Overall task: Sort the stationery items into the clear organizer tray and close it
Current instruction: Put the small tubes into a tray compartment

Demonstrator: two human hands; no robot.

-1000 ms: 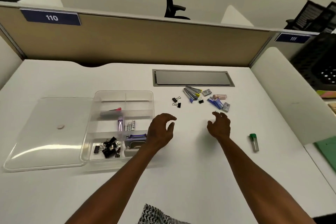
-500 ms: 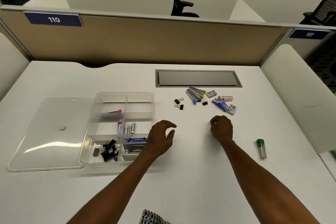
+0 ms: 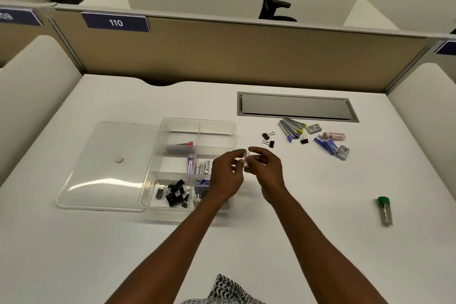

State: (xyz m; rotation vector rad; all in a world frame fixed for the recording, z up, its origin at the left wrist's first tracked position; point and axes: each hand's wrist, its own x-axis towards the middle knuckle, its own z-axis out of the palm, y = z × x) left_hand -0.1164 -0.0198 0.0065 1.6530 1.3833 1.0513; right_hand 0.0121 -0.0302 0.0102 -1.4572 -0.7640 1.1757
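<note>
The clear organizer tray [image 3: 229,128] lies open on the white desk, its lid [image 3: 103,180] flat beside it on the left. Its compartments hold black binder clips [image 3: 174,194], small white tubes [image 3: 202,168], a purple item [image 3: 190,163] and a red-tipped item [image 3: 183,145]. My right hand [image 3: 267,168] pinches a small white labelled tube [image 3: 246,159] just right of the tray. My left hand [image 3: 225,175] hovers over the tray's right edge, fingertips touching that tube. Loose lead cases [image 3: 292,127], erasers [image 3: 314,128] and binder clips [image 3: 268,139] lie to the right.
A green-capped lead case [image 3: 385,208] lies alone at the right. A grey cable hatch [image 3: 296,107] is set into the desk at the back, below a tan partition [image 3: 222,57]. White side dividers flank the desk. Patterned cloth [image 3: 227,289] shows at the bottom edge.
My right hand closed on a small white tube on the desk and carried it left to the tray's edge. My left hand rose to meet it. The camera turned left.
</note>
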